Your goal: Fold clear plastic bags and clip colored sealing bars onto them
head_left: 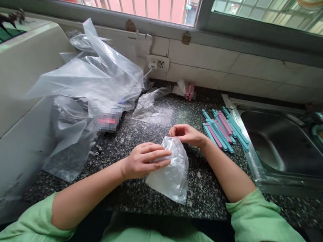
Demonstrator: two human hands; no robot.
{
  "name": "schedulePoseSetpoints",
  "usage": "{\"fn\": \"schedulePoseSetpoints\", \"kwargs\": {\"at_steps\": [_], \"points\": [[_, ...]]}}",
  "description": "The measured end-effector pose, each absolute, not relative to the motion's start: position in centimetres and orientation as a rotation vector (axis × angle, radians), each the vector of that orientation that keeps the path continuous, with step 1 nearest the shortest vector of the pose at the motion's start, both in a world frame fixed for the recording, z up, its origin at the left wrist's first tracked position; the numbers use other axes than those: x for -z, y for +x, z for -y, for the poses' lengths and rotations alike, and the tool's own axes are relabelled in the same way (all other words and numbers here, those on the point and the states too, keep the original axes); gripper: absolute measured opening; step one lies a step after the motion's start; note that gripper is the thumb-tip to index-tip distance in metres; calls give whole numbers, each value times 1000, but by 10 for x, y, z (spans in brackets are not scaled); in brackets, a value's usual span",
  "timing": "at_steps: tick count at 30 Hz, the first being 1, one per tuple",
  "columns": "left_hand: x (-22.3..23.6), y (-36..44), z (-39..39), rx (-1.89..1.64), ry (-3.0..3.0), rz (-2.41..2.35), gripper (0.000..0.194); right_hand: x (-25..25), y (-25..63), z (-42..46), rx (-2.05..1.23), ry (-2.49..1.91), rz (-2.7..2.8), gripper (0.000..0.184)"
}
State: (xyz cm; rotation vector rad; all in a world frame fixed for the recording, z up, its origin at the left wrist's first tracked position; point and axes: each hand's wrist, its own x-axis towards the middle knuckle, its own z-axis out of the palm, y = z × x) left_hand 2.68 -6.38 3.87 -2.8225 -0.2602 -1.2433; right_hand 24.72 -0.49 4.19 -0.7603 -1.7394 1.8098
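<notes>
A clear plastic bag (172,174) hangs at the front of the dark speckled counter, its top edge gathered and its wide end toward me. My left hand (146,160) grips the bag's left side, fingers laid across its face and the thumb hidden. With fingertips curled together, my right hand (188,134) pinches the gathered top edge. To the right of that hand lies a loose pile of blue and pink bag-sealing clips (222,129).
Large clear plastic bags (96,76) are heaped at the left. Behind my hands lie a small crumpled bag (150,103) and pink clips (189,91). A steel sink (252,164) is at the right; a plug sits in the wall socket (158,63).
</notes>
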Motion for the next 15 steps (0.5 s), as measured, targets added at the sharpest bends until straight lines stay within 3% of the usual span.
{"fn": "schedulePoseSetpoints", "kwargs": {"at_steps": [7, 15], "points": [[-40, 29, 65, 1217, -2770, 250, 20, -45, 260, -1, -1652, -858, 1599, 29], [-43, 34, 67, 1159, -2715, 178, 15, -51, 246, 5, -1694, -1157, 1768, 25]]}}
